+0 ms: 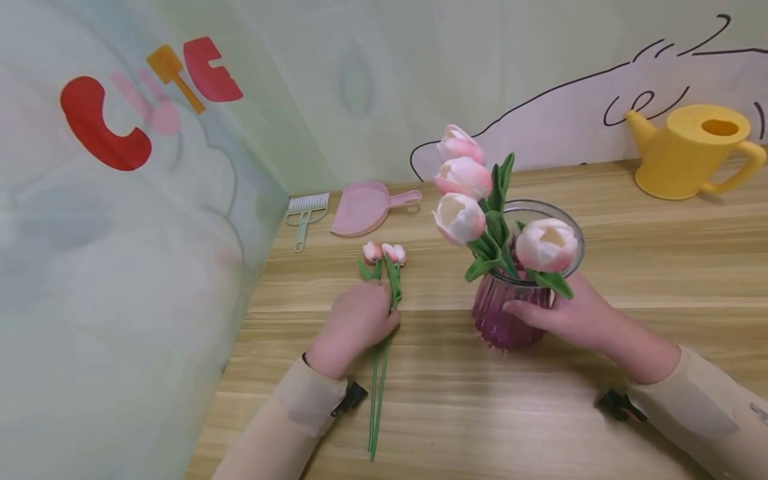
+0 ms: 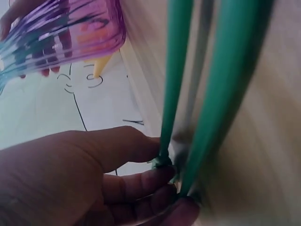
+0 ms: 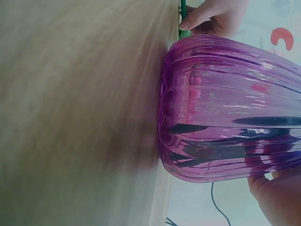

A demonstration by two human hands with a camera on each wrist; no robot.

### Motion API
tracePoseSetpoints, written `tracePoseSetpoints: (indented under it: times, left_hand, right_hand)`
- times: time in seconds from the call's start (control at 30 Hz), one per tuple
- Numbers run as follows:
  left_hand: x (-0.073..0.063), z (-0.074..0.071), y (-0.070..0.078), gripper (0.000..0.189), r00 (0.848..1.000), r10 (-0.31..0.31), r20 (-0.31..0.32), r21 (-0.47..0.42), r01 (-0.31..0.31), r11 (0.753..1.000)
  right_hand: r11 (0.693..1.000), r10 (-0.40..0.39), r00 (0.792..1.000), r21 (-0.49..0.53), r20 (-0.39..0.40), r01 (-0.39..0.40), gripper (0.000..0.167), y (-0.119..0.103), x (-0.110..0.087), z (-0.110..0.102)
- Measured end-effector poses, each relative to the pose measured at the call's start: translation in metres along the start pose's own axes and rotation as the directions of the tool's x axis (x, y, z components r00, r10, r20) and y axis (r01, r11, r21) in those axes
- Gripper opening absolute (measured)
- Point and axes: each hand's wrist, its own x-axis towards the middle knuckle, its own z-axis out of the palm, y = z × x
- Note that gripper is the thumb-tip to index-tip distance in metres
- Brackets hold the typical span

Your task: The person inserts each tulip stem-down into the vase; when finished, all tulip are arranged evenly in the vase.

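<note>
In the head view my left hand (image 1: 360,317) holds pink-and-white artificial tulips (image 1: 373,252) by their stems just below the heads. Their long green stems (image 2: 176,61) run past my thumb and curled fingers in the left wrist view, close to the tabletop. My right hand (image 1: 576,313) grips a ribbed purple glass vase (image 1: 507,320), thumb on its near side and the other fingers mostly hidden behind the glass. Several more tulips (image 1: 462,177) stand in the vase and lean out over its rim. The right wrist view shows the vase base close to the wooden surface.
A yellow watering can (image 1: 687,153) stands at the back right. Toward the back left lie a pink dustpan (image 1: 362,209) and a small green brush (image 1: 303,227). Decorated walls (image 1: 360,80) border the wooden table (image 1: 444,400) at the left and back.
</note>
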Motion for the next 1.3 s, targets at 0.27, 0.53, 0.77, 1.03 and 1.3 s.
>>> tracePoseSetpoints:
  times: [0.27,0.53,0.77,1.03,1.3]
  left_hand:
    - [-0.002,0.007,0.018,0.027,0.991,0.104,-0.09,-0.026,-0.106,0.994]
    - [-0.006,0.005,0.027,0.022,0.981,0.067,-0.184,-0.116,-0.089,0.989]
    - [-0.011,-0.01,0.027,0.012,0.965,0.028,-0.261,-0.398,-0.134,0.908]
    - [-0.02,-0.034,0.024,0.009,0.935,-0.033,-0.352,-0.658,-0.222,0.719]
    - [-0.034,-0.053,0.021,0.027,0.901,-0.077,-0.427,-0.764,-0.314,0.564]
  right_hand:
    - [1.0,0.016,1.0,-0.003,0.006,-0.016,0.065,-0.001,-0.001,0.001]
    - [1.0,0.011,1.0,0.009,0.003,-0.011,0.066,-0.001,0.0,0.0]
    - [1.0,0.004,1.0,-0.005,0.01,-0.004,0.062,-0.002,0.0,0.001]
    - [0.999,-0.028,1.0,-0.022,0.003,0.028,0.068,-0.004,0.0,0.0]
    - [0.997,-0.08,0.997,-0.015,-0.004,0.08,0.078,-0.004,0.005,0.0]
